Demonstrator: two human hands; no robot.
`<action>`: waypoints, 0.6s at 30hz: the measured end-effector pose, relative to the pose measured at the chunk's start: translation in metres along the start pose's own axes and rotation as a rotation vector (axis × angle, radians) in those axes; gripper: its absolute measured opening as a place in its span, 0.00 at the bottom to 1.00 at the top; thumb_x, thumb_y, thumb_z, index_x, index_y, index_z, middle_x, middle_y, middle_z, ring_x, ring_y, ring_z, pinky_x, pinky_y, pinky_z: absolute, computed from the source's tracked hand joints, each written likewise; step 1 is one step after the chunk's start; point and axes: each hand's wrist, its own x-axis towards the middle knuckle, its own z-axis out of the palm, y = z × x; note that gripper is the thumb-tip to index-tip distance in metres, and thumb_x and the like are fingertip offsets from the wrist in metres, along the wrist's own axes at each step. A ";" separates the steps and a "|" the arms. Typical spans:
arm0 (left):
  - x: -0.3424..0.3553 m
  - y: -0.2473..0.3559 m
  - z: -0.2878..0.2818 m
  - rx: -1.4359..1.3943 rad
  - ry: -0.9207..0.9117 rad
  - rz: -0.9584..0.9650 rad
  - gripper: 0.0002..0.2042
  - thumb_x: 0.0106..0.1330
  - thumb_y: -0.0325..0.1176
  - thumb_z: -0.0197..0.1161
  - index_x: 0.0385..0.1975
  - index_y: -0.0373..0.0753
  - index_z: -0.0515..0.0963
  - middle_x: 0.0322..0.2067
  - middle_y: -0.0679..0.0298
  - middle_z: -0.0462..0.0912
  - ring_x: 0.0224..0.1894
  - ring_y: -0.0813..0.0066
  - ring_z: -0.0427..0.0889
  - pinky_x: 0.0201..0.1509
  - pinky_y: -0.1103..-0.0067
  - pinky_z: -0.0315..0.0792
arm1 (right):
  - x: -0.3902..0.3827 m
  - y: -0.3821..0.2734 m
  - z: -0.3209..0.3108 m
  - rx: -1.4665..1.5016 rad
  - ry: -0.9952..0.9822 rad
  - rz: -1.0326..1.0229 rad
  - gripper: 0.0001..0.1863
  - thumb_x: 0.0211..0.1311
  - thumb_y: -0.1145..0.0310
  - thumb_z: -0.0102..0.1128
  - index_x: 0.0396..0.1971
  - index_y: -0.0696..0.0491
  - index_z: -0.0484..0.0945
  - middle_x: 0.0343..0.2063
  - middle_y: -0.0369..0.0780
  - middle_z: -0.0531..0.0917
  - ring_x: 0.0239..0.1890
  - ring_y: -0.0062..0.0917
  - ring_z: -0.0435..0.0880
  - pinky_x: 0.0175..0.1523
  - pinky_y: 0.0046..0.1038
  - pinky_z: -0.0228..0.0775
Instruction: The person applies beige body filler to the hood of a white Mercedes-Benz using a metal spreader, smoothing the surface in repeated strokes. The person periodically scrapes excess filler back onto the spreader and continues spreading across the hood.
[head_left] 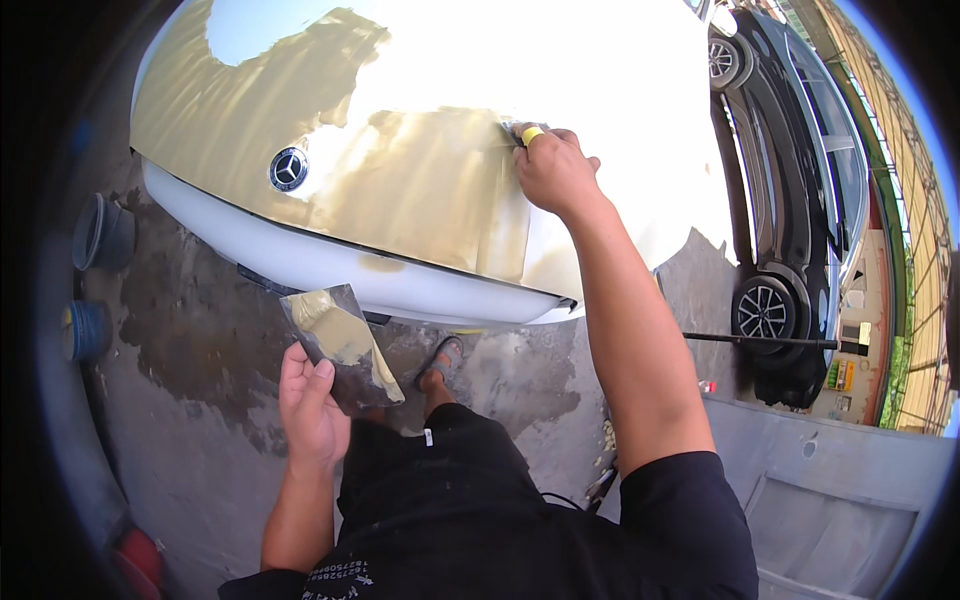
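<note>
A white car hood (620, 120) fills the top of the view, much of it coated in yellowish filler putty (430, 190), with a round emblem (288, 169) near its front edge. My right hand (552, 170) reaches out over the hood and presses a small spreader (512, 130) flat against the putty; a yellow band wraps one finger. My left hand (308, 400) is held low near my waist, gripping a flat metal mixing board (340, 345) smeared with the same yellowish putty. My sandalled foot (440, 365) stands under the hood's front edge.
The concrete floor (190, 330) is stained dark. Two blue round containers (95, 280) sit at the left. A dark car (790, 200) is parked at the right, with a thin rod (760, 340) beside its wheel. A grey panel (840, 500) lies at lower right.
</note>
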 end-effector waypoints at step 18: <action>-0.003 0.022 -0.025 0.024 -0.083 -0.102 0.13 0.71 0.25 0.51 0.54 0.34 0.67 0.51 0.59 0.77 0.54 0.73 0.77 0.62 0.74 0.69 | -0.151 -0.042 0.090 0.021 0.038 0.036 0.21 0.64 0.71 0.51 0.58 0.51 0.74 0.63 0.39 0.74 0.63 0.43 0.69 0.51 0.62 0.64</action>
